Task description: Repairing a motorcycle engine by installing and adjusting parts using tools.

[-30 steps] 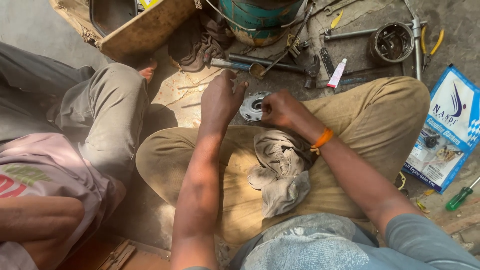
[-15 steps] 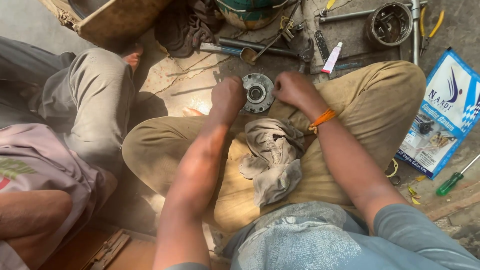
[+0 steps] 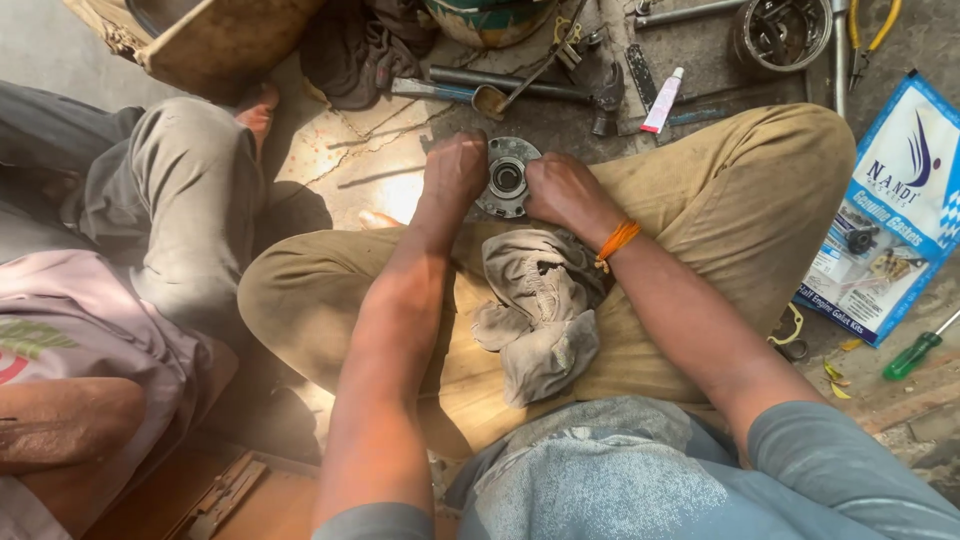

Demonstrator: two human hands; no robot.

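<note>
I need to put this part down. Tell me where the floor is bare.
Bare floor lies left of the round metal hub held by the left hand and right hand, bordered by the seated person's grey trouser leg. Ahead it is crowded: hammer, small tube, pliers. The rag fills the lap.

The person's two forearms are bare from the elbow down. Short sleeves of a grey-blue shirt end at the upper arms, the cloth faded and mottled with paler patches across the chest. An orange thread band (image 3: 617, 240) circles the wrist just behind the right hand (image 3: 562, 192); the left hand (image 3: 452, 172) has nothing on its wrist. The legs are covered by loose khaki-tan trousers (image 3: 720, 190), dusty and marked with darker smudges, with soft creases at the knees. Both hands look grimy, with dark dirt around the knuckles.
</note>
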